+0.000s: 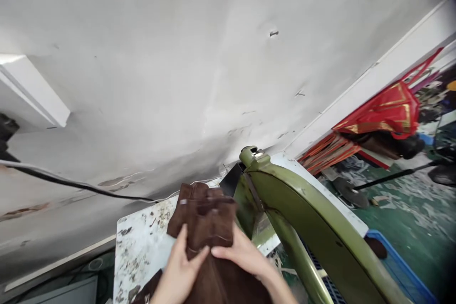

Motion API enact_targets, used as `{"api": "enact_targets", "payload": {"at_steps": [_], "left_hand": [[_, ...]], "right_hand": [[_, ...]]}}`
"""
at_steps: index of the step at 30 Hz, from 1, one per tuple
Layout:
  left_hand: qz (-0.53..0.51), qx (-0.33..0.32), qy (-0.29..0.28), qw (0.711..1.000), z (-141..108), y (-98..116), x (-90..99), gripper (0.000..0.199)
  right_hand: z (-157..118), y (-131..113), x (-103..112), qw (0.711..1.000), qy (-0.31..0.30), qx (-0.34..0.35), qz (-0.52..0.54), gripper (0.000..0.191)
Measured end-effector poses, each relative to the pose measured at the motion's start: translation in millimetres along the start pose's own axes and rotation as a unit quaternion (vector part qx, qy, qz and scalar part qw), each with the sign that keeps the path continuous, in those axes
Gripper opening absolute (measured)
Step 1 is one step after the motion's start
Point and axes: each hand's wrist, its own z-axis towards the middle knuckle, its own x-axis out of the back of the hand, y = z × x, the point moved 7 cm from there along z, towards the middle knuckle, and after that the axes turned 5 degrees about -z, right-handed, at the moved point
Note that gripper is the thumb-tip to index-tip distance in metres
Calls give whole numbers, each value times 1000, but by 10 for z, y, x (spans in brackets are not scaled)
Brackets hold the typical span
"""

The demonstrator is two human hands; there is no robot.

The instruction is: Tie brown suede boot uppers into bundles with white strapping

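Note:
Brown leather pieces (210, 228), soft and partly folded, lie bunched at the bottom middle of the head view. My left hand (182, 263) grips their left side, thumb on top and fingers along the edge. From the right, my right hand (245, 252) holds the same leather, its thumb pointing toward the left thumb. Some fingers of both hands are hidden behind the material. Close to the right hand, a curved green machine arm (306, 199) rises over the worktable. I cannot tell what the leather is shaped into.
Under the leather stands a stained white worktable (133, 242) against a grey wall (160, 57). A cable (89, 186) runs along the wall. Off to the right are a red bag (388, 109), a blue crate (399, 266) and a green floor (409, 213) littered with scraps.

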Motion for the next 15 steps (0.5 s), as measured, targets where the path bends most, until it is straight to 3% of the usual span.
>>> {"api": "enact_targets", "payload": {"at_steps": [1, 3, 5, 7, 9, 11, 13, 15], "left_hand": [[22, -15, -6, 1000, -141, 81, -135, 75], [39, -11, -32, 999, -309, 270, -374, 72], [-2, 35, -70, 997, -302, 514, -495, 70], [-53, 76, -110, 990, -152, 828, -477, 66], [-54, 98, -142, 983, 104, 1120, -343, 62], [-18, 99, -163, 981, 422, 1278, -156, 53], [31, 88, -148, 985, 750, 1232, 67, 47], [84, 94, -103, 987, 1013, 974, 297, 49]], "right_hand": [[-189, -22, 68, 999, -31, -17, 14, 85], [-494, -64, 218, 997, -36, -64, 21, 75], [-666, -160, 363, 995, 5, -101, 12, 74], [-670, -355, 406, 995, 12, -97, -3, 76], [-483, -578, 342, 998, -16, -63, 9, 79], [-127, -689, 213, 997, -43, -22, 62, 77], [330, -581, 55, 991, -42, 16, 125, 72], [768, -217, -114, 987, -12, 30, 155, 71]]}}
